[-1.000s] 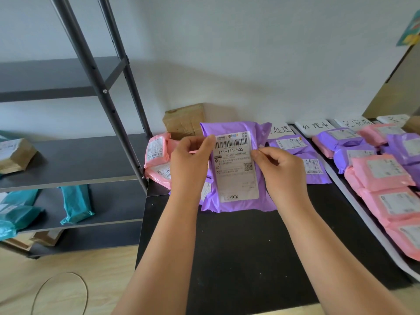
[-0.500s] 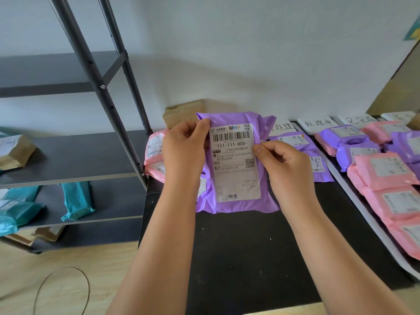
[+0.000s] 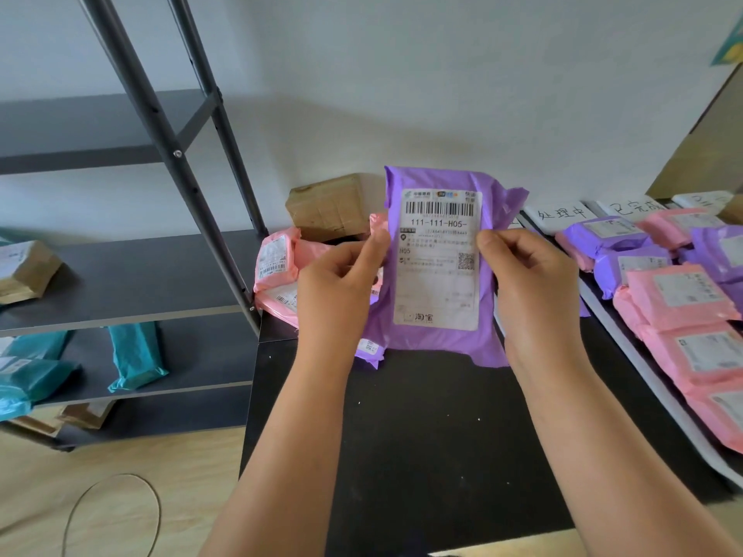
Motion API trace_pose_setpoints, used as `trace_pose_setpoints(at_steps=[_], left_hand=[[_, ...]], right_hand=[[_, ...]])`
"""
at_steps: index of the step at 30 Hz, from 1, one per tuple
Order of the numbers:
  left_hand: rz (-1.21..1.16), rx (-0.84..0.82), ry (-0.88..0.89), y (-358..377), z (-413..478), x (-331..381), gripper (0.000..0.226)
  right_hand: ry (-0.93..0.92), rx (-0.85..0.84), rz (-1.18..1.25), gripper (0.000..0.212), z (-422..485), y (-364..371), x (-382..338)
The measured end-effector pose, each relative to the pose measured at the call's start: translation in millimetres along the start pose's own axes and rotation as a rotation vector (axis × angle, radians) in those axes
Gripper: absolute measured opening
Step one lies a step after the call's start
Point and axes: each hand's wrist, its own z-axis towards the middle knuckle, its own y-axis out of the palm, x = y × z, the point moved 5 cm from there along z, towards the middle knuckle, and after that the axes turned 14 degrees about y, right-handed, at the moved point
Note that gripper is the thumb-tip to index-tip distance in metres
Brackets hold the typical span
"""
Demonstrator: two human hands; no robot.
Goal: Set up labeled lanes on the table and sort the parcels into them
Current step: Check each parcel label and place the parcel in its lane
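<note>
Noted black table (image 3: 422,436) against white wall, grey shelving (image 3: 132,271) to the left. Observed purple parcel (image 3: 438,275) held upright above the table's far end, label 111-111-H05 facing camera. Found left hand (image 3: 337,283) pinching its left edge, right hand (image 3: 526,275) pinching the right edge, thumb on label. Recorded pink and purple parcels (image 3: 679,295) lying at right, near handwritten cards (image 3: 563,213).

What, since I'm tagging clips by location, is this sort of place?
Likely a small parcel-sorting room: a purple mailer with a barcoded shipping label, pink mailers lined up by handwritten lane signs, and teal parcels on metal shelving.
</note>
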Motion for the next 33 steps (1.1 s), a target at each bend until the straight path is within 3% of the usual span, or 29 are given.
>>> trace_pose_setpoints(at_steps=[8,13,18,23,33], left_hand=[[0.005,-0.074,-0.013,7,-7,2,0.002],[-0.064,0.01,-0.079,1,-5,-4,0.006],[-0.154,0.094,-0.132,-4,-3,-4,0.01],[-0.295,0.076,-0.184,-5,-3,-2,0.018],[-0.344,0.048,-0.21,-3,-1,2,0.017]], right_hand=[[0.013,0.01,-0.002,0.021,-4,2,0],[0.053,-0.08,-0.042,0.008,-5,5,5],[0.097,-0.174,-0.128,0.019,-14,9,14],[0.09,-0.113,-0.039,0.018,-16,5,7],[0.074,-0.068,-0.059,0.018,-18,3,3]])
